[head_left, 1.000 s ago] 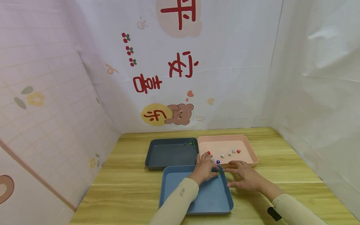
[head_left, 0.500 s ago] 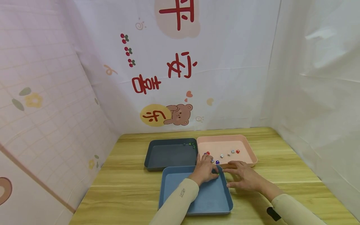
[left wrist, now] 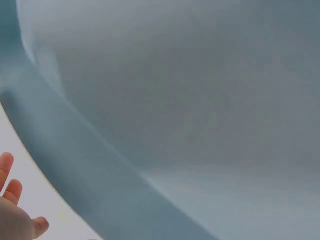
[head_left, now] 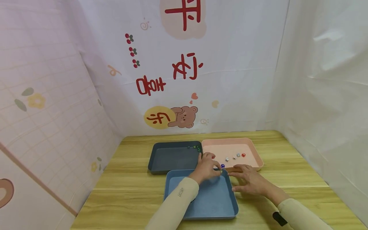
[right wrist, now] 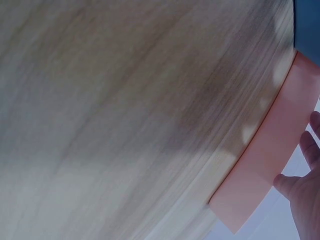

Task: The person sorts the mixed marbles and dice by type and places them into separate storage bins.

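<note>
Over the far right corner of the blue tray (head_left: 211, 201), my left hand (head_left: 205, 167) pinches a small greenish die (head_left: 221, 172) between thumb and finger. The left wrist view catches only part of this hand at its lower left, beside the tray wall, and the die does not show there. My right hand (head_left: 252, 181) lies with spread fingers at the front wall of the pink tray (right wrist: 265, 155). Inside that tray are several dice: a blue die (head_left: 222, 165) close to the left fingers, a white die (head_left: 227, 159) and a red die (head_left: 243, 155) among them.
The dark tray (head_left: 175, 170) stands back left, touching the pink tray's side, with several green dice (head_left: 198, 148) in its far right corner. All three trays sit on a wooden table (head_left: 123, 188). A printed cloth (head_left: 241, 95) hangs behind it.
My left hand has risen from the blue tray's floor and shifted slightly left and away, carrying the green die up. The right hand has stayed in place.
</note>
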{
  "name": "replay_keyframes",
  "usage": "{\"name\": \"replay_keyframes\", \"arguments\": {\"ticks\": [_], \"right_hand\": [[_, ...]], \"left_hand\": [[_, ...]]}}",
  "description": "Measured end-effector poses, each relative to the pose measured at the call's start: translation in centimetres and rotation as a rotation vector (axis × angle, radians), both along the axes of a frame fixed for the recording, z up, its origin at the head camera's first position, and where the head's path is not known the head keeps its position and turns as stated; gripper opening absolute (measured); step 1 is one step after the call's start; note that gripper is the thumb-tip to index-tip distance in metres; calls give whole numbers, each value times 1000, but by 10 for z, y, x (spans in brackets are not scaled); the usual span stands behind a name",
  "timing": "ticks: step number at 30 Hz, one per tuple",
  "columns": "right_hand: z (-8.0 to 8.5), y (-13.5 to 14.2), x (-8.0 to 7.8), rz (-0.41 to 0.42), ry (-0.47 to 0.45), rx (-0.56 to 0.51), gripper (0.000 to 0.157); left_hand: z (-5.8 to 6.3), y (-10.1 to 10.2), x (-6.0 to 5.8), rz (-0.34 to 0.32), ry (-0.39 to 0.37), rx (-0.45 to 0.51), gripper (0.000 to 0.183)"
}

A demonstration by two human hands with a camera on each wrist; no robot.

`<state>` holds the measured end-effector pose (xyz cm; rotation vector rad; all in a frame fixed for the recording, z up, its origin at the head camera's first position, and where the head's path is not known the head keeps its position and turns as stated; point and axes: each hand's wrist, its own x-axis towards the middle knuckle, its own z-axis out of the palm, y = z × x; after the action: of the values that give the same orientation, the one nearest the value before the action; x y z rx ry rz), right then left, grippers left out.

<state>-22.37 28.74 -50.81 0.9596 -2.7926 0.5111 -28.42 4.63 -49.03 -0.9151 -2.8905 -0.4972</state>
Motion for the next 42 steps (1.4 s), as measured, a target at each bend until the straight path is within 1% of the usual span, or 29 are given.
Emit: {"name": "replay_keyframes", "arguments": {"ticks": [4,10,14,20,25,31,34,39,42], "right_hand": [[-1,1,0,-5,-9,-3,65],[-2,1,0,-18,-31,-6,65],[-2,2,0,-19,-40,-8,65],[-3,2,0,-12,-19,-5,64],[-2,2,1,-15,-12,-7,63],[-1,2,1,-11,-23,-5,63],[-1,1,1,-9,-21,-5,63],[-1,1,-1,-21,-30,7,63],[-1,1,-1,-24,-36,17,63]], "left_hand": [[7,-10,-6,20,-25,39,7],[17,-31,-19,75,-45,84,7],[24,-50,-27,134,-55,90,8],[28,-82,-42,216,-83,115,7],[31,-109,-50,280,-97,145,7],[27,-139,-51,345,-84,164,6],[24,-152,-51,387,-61,147,7],[19,-168,-49,461,-42,99,9],[17,-174,-47,487,-40,83,9]]}}
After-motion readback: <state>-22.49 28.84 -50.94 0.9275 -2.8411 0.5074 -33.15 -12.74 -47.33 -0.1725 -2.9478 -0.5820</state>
